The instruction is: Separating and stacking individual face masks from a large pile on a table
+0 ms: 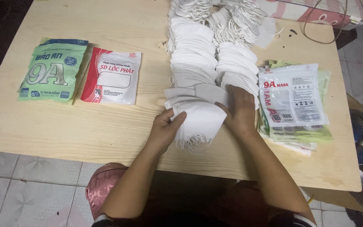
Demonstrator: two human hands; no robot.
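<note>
Both my hands grip a small stack of folded white face masks (200,120) near the front edge of a light wooden table (64,126). My left hand (164,128) holds the stack's left side, thumb on top. Along the right side my right hand (239,110) presses with fingers spread. Ear loops hang from the stack's lower edge. Behind it, two long rows of overlapping white masks (194,54) run toward the table's far edge.
A pile of flat clear mask pouches (293,98) lies just right of my right hand. At the left lie a green pouch stack (51,69) and a red-and-white pouch (112,77). A pink stool (101,185) stands under the front edge. A cable (316,40) loops at the back right.
</note>
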